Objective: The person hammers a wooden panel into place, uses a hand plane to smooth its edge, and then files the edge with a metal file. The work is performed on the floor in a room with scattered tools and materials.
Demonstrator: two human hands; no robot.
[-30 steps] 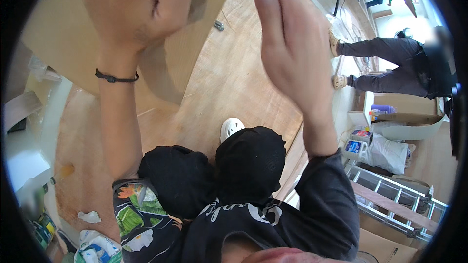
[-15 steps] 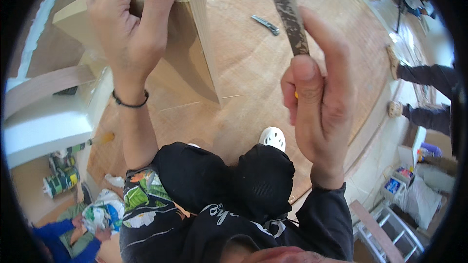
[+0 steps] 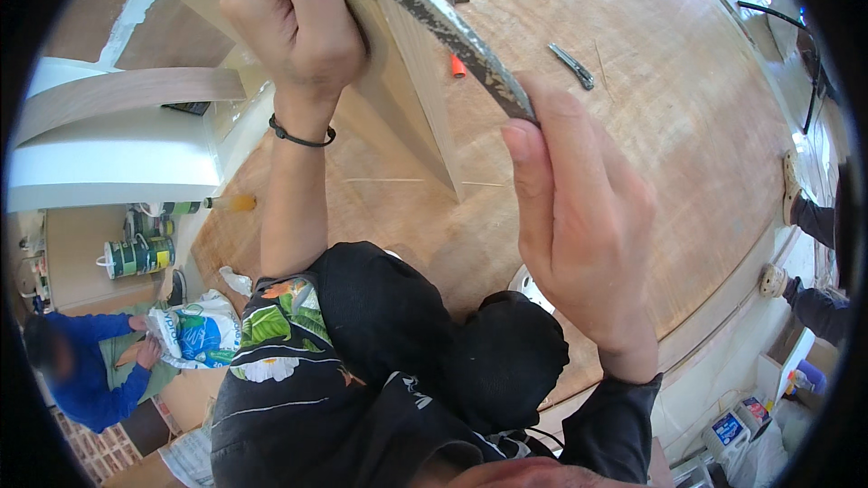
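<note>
My right hand (image 3: 588,217) pinches the near end of a long, flat, mottled dark-and-silver metal strip (image 3: 443,23) between thumb and fingers. The strip bows up to the left, its far end reaching beside my left thumb at the picture's upper edge. Closed around the upper corner of a pale wooden panel (image 3: 416,90) is my left hand (image 3: 307,27); its fingertips are cut off, and whether it also touches the strip I cannot tell. The panel stands on edge on a broad plywood surface (image 3: 669,163). A folding utility knife (image 3: 571,66) lies beyond my right hand.
Past the panel lies an orange-red handle end (image 3: 458,66). At left are a curved wooden piece (image 3: 136,90), green buckets (image 3: 140,256) and an orange-tipped bottle (image 3: 232,203). A person in blue (image 3: 90,370) holds a white-blue bag (image 3: 203,330). Another person's feet (image 3: 782,226) show at right.
My view has shifted, moving the panel and left hand rightward in it. The metal strip has swung from steeply upright to a leftward bow, and my right hand has turned with it.
</note>
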